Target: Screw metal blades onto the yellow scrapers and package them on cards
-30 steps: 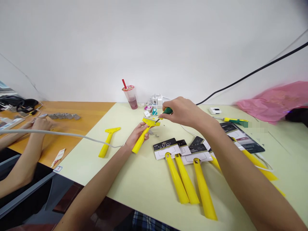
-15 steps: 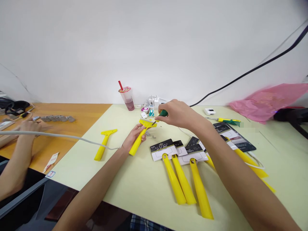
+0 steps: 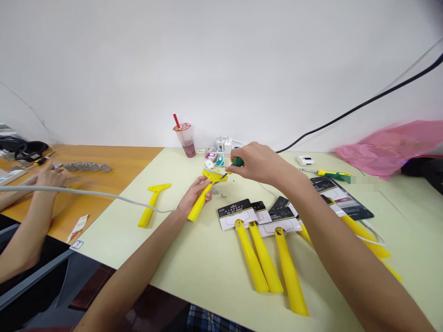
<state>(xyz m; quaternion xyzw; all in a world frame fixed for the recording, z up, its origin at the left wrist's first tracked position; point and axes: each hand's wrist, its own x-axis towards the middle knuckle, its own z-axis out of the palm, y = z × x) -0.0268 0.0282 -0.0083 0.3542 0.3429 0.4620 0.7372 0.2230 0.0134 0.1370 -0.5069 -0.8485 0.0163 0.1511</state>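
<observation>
My left hand (image 3: 194,197) is closed round a yellow scraper (image 3: 200,203), its wide head up and its handle slanting down toward me. In my right hand (image 3: 254,161) is a screwdriver with a green handle (image 3: 237,162), gripped from above. The screwdriver's shaft meets the scraper's head, though its very tip is too small to make out. Small metal bits (image 3: 223,195) lie on the table just beyond the scraper. Another yellow scraper (image 3: 152,205) lies to the left of my left hand.
Several yellow scrapers with black-and-white cards (image 3: 254,258) lie at front right. A second screwdriver (image 3: 334,174) rests farther back. A drink cup (image 3: 187,140) and chargers (image 3: 226,146) stand by the wall. At left, a co-worker's hands (image 3: 50,177) are near grey pieces (image 3: 88,167). A cable (image 3: 86,192) crosses left.
The whole view has shifted slightly. Both hands keep their hold, with the screwdriver still at the scraper's head.
</observation>
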